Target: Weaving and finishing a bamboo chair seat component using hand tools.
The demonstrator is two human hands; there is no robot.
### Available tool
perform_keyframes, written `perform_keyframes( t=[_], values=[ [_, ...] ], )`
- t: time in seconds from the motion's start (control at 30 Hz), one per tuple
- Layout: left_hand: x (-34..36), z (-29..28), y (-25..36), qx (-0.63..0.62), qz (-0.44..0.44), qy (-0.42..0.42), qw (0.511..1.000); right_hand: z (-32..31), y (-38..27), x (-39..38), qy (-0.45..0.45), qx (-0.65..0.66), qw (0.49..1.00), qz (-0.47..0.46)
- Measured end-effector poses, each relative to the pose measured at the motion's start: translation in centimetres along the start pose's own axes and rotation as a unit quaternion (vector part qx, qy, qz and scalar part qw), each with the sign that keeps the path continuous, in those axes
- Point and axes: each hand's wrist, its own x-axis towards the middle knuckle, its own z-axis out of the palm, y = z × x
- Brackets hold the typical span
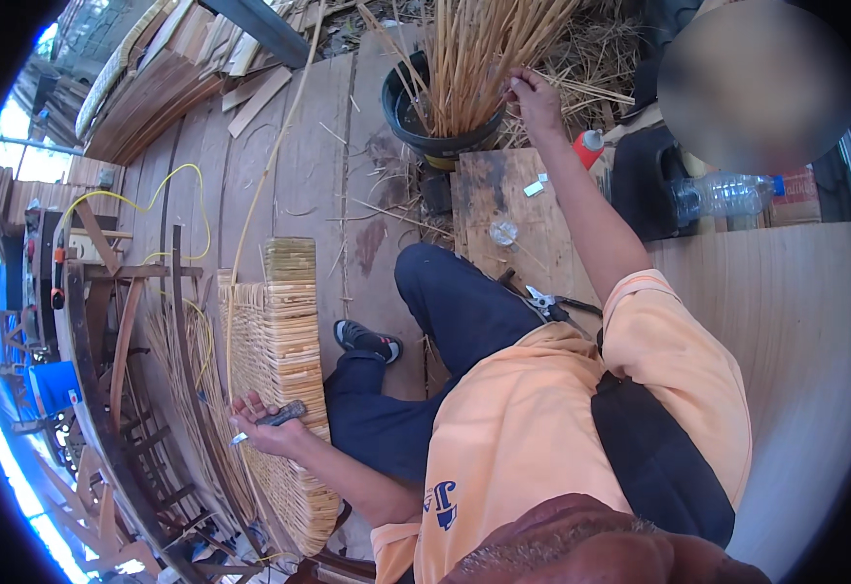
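My left hand [268, 428] holds a short dark-handled tool [285, 414] with a small metal tip, its exact kind unclear. It rests against the side of a woven cane panel [275, 380], pale along the weave with a greener wrapped end. One long cane strand [279, 146] runs up from the panel past the top of the view. My right arm reaches far out to a dark bucket [432, 144] packed with upright cane strands [464, 68]. At the bundle's right edge, my right hand [536, 105] has its fingers pinched on a strand, partly hidden.
Pruning pliers [552, 304] lie beside my thigh. A wooden board [489, 190] carries a clear round lid [503, 233]; a red bottle [588, 147] and plastic bottle [737, 195] stand beyond. Wooden frames [104, 409] crowd the left, with stacked planks [167, 92] above and a yellow cord [202, 195].
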Motion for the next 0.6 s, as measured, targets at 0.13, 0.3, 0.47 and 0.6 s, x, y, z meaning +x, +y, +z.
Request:
perform_keyframes(
  t=[0.13,0.3,0.47,0.6],
  values=[
    [-0.2,0.3,0.1,0.005,0.004,-0.003,1.000,-0.2,-0.4,-0.1,0.011,0.013,1.000,-0.019],
    [-0.3,0.4,0.3,0.011,-0.003,-0.014,1.000,0.1,1.5,0.5,0.001,-0.094,0.995,-0.032],
    [-1.0,0.6,0.6,0.022,0.004,-0.017,1.000,1.4,3.5,0.6,-0.031,-0.090,0.995,-0.041],
    [-1.1,0.9,0.6,0.027,0.004,-0.014,1.000,1.5,4.9,2.1,0.001,-0.120,0.990,-0.078]
  ],
)
